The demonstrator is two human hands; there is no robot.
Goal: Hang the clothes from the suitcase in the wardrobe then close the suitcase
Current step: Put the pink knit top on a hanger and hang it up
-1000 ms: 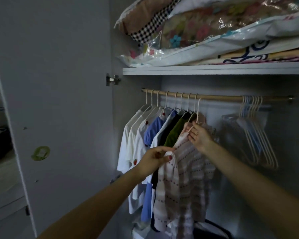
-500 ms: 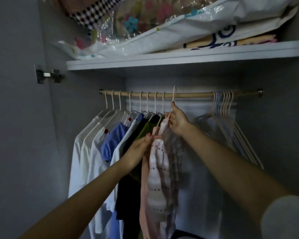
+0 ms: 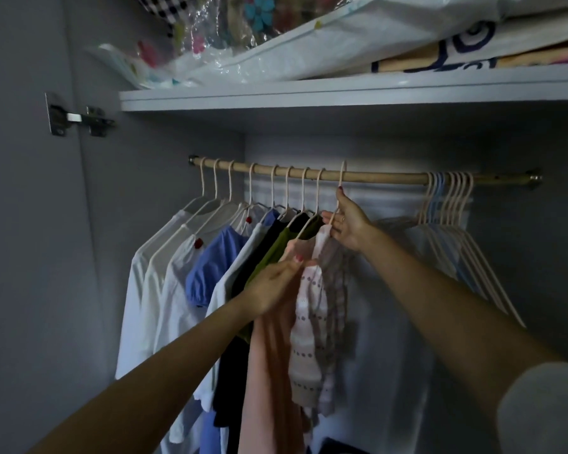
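Grey wardrobe (image 3: pixel 46 257) walls fill the view, with a pale shelf (image 3: pixel 341 93) running across at twelve o'clock and plastic-wrapped bedding (image 3: pixel 309 37) piled on it. Below the shelf a wooden rail (image 3: pixel 384 176) spans the opening. From its nine o'clock end hang white shirts (image 3: pixel 158 290), a blue top (image 3: pixel 210 267), a black garment (image 3: pixel 233 371) and a green one (image 3: pixel 273 253), each on a pale hanger. Towards three o'clock a bunch of bare hangers (image 3: pixel 453 204) hangs on the rail, well apart from the clothes.

At the centre is the striped pink-and-white garment (image 3: pixel 309 322), on its own hanger (image 3: pixel 341 178), whose hook stands at the rail just past the last hung hook; whether it already sits over the rail is hard to tell. This garment hangs directly at six o'clock from the right hand and at three o'clock from the left.

The right hand (image 3: pixel 350 224) pinches the hanger's neck just above the collar, forefinger stretched up along the hook. The left hand (image 3: pixel 273 283), lower and at eight o'clock from the right, has its fingertips closed on the garment's shoulder edge, thumb against the cloth. A metal door hinge (image 3: pixel 79 117) sits at ten o'clock.
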